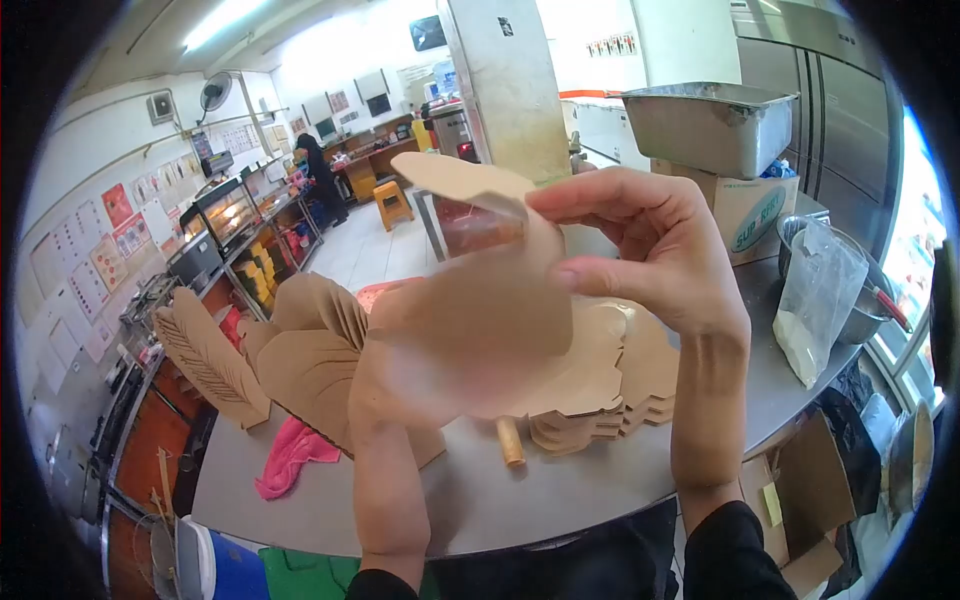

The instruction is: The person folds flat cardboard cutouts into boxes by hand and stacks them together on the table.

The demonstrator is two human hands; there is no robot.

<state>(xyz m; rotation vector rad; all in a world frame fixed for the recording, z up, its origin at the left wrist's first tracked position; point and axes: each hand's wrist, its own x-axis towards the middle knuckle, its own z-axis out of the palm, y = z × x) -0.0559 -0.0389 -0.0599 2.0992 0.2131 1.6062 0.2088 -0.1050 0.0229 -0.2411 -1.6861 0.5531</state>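
A brown cardboard food box [520,315], partly folded, is held up in front of me above the table. My right hand [640,245] pinches its upper edge between thumb and fingers, beside a rounded flap [465,178]. My left hand [400,390] grips the box from the lower left; its fingers are blurred and mostly hidden. Below lies a stack of flat cardboard blanks [600,385] with scalloped edges. To the left stand nested cardboard pieces [310,370]. A small tan roll [510,443] sits on the table under the box.
A pink cloth [292,457] lies at the left on the steel table [560,515]. On the right are a bag of white powder [815,300], a metal bowl [865,315] and a carton [745,205] bearing a steel pan [705,125]. Another person [318,175] stands far back.
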